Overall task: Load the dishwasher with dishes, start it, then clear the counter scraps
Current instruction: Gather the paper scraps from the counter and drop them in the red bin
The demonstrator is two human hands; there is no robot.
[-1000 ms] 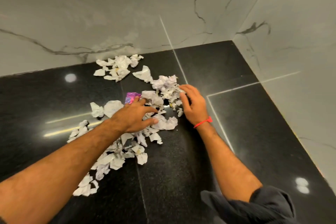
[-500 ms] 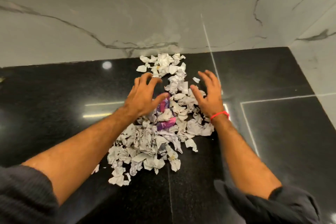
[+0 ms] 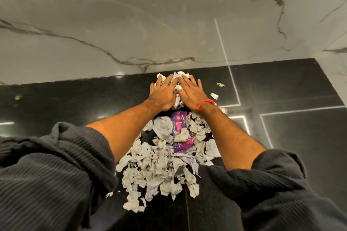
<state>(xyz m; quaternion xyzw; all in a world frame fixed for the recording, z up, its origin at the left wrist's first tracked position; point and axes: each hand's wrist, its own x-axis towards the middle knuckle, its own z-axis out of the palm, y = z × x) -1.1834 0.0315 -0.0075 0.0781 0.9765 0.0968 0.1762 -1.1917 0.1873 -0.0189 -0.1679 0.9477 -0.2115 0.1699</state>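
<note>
Black counter (image 3: 281, 146) against marble wall (image 3: 131, 24); paper scraps (image 3: 155, 167) heaped mid-counter between both forearms, purple wrapper (image 3: 179, 124) lying in the heap. Left hand (image 3: 163, 93) and right hand (image 3: 190, 92) flat, fingers straight and spread, pressing side by side on the heap's far end at the wall. Two stray bits (image 3: 214, 96) on the counter just right of the right hand.

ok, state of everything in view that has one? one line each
left hand: open, flat, pressing on the paper scraps
right hand: open, flat, pressing on the scraps beside the left
paper scraps: crumpled, gathered in one long pile
purple wrapper: flattened, lying in the pile, partly covered
stray scraps: loose, apart from the pile
counter: scraps not yet cleared
</note>
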